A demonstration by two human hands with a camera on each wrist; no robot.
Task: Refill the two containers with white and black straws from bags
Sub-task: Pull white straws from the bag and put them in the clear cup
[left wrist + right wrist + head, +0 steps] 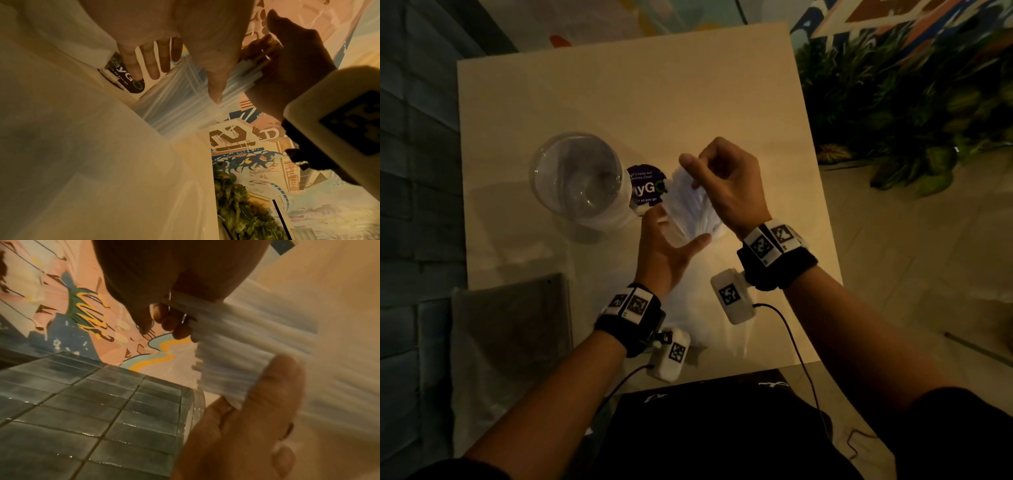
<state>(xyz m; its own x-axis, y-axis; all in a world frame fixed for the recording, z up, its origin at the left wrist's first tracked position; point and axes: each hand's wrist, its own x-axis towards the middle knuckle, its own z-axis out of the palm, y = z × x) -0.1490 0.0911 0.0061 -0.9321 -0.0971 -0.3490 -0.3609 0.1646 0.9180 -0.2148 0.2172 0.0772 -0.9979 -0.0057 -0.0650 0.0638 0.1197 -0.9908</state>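
A bundle of white straws [690, 205] in a clear bag stands tilted above the table's middle. My left hand [671, 233] holds the bag's lower part, thumb on one side and fingers behind it. My right hand [705, 174] pinches the straws' upper ends. In the left wrist view the left hand [185, 84] clamps the bag of straws [174, 112] and the right hand [287, 65] grips their ends. The right wrist view shows the right hand [166, 321] curled on the blurred straws [236, 345]. A clear round container [577, 178] stands to the left.
A purple round label [647, 186] lies between the container and the straws. A white plastic bag [695, 308] lies on the cream table [619, 102] under my wrists. A grey flat slab [510, 325] lies at the front left. Green plants [911, 102] stand beyond the right edge.
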